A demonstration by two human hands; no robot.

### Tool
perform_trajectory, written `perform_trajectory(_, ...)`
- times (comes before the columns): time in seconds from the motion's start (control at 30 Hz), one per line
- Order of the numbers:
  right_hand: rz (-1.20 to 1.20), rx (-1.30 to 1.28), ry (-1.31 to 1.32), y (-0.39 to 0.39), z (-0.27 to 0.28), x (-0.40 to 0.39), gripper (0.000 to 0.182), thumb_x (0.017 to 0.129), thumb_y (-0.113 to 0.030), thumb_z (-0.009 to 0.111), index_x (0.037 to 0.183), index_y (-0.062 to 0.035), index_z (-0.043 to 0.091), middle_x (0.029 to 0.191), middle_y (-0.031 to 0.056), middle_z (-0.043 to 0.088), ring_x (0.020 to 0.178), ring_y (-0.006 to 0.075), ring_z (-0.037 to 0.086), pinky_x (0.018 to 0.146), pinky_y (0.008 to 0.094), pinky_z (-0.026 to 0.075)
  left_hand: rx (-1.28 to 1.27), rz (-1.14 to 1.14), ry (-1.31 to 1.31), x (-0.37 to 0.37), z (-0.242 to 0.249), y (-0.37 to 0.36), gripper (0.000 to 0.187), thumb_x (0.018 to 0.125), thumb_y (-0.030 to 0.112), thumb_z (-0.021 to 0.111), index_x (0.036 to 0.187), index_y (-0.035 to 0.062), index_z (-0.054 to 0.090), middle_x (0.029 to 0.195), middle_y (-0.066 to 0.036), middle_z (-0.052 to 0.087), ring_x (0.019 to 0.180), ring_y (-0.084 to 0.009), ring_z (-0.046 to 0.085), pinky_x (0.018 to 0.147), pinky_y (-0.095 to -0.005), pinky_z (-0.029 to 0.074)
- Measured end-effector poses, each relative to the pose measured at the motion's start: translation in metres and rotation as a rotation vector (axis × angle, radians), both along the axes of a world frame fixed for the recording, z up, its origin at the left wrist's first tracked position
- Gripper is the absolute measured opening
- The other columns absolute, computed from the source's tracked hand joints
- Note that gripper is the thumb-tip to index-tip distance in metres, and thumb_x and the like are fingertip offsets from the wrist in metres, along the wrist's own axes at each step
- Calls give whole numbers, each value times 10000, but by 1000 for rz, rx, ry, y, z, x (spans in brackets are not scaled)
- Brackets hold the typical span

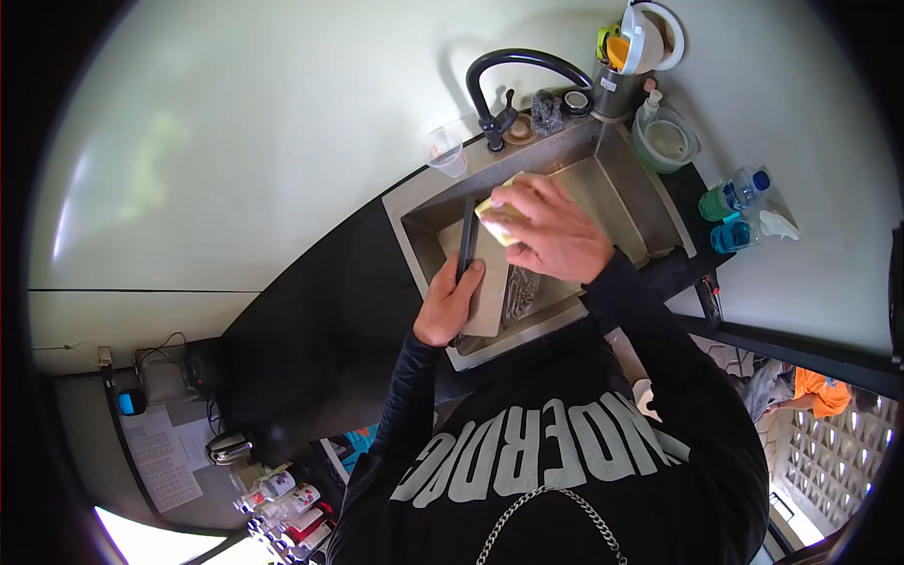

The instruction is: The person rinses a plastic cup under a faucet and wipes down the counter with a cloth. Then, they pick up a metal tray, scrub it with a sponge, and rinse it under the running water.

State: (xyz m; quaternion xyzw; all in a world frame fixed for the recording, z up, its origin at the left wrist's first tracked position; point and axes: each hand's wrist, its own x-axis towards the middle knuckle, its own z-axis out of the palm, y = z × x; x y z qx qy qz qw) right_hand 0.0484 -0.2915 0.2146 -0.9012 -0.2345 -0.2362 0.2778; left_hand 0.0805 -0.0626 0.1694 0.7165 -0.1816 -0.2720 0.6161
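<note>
Over the steel sink [659,212], my left hand [450,303] grips a dark, narrow flat piece [467,231] near its lower end, thumb along its face. The piece stands nearly upright in this view; its exact kind does not show. My right hand [556,231] is closed around a yellow sponge [486,209] with white foam on it, close to the right side of the dark piece. Under the hands, a pale flat surface [485,306] and a shiny, crumpled-looking patch [521,294] show inside the sink.
A black faucet [527,55] arches behind the sink, with a scouring pad [546,113] beside it. A clear plastic cup [447,153] stands at the back left rim. To the right are a utensil holder [617,92], a clear tub [665,141] and bottles [734,193]. A person in orange [821,393] is far right.
</note>
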Motion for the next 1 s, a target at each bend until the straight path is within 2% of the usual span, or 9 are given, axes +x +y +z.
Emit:
perform_trajectory(0.03,-19,-134,-21,5,3,-5,442,748,-165,738,1167,-50,650,1201,87,531,1158,305,483,984,432,424,34,-1,-33,1,1,-4,268,1046,221,513,1184,-4,558,950,-7,583,881,-60,487,792,-224,427)
perform_trajectory(0.23,-83,-145,44,35,-20,-27,442,738,-160,742,1153,-53,628,1190,65,532,1123,269,497,970,399,419,-129,91,10,-4,-3,-15,283,1063,206,462,1205,-25,541,1052,-77,609,985,-127,534,905,-284,445)
perform_trajectory(0.3,-102,-81,90,31,-22,-25,454,748,-141,735,1178,-53,623,1205,50,538,1118,260,500,947,382,417,-8,200,-130,-11,3,-21,390,1083,316,425,1267,-7,542,1134,-69,615,1049,-105,545,935,-274,442)
perform_trajectory(0.37,-227,-118,35,38,-23,-15,451,754,-151,738,1180,-58,622,1231,55,537,1133,267,493,938,389,409,120,69,-154,-4,-1,-20,453,1093,360,384,1309,-13,525,1173,-94,621,1108,-126,554,970,-291,441)
perform_trajectory(0.47,-157,-39,97,49,-27,-31,491,732,-151,750,1202,-102,617,1237,72,542,1162,308,494,962,445,404,-310,210,253,2,-3,-25,454,1101,345,344,1337,-5,511,1197,-108,633,1088,-168,611,952,-331,488)
perform_trajectory(0.57,118,-23,189,43,-34,-75,494,704,-164,765,1176,-106,634,1252,65,538,1189,290,488,990,439,401,-373,266,396,-5,4,-22,430,1105,320,334,1302,-13,521,1161,-92,628,1052,-163,607,935,-319,488)
perform_trajectory(0.63,145,-8,187,38,-42,-78,430,712,-194,748,1120,-83,674,1230,40,534,1189,244,491,1006,405,389,-356,273,335,-8,-16,-18,431,1103,328,343,1299,-12,522,1194,-96,627,1052,-166,620,935,-325,498)
perform_trajectory(0.83,-87,126,-292,51,-98,-81,438,756,-118,770,1187,-141,697,1214,41,533,1178,246,498,1032,462,444,-408,584,281,-14,-14,-13,507,1081,444,355,1260,5,536,1148,-111,654,983,-209,664,875,-372,543)
perform_trajectory(1.0,-123,336,-271,55,-121,-95,392,741,-63,799,1111,-140,697,1183,73,525,1155,277,513,1002,478,474,-449,722,471,-24,-28,2,526,1077,465,345,1334,34,502,1267,-106,626,1110,-261,634,969,-402,524)
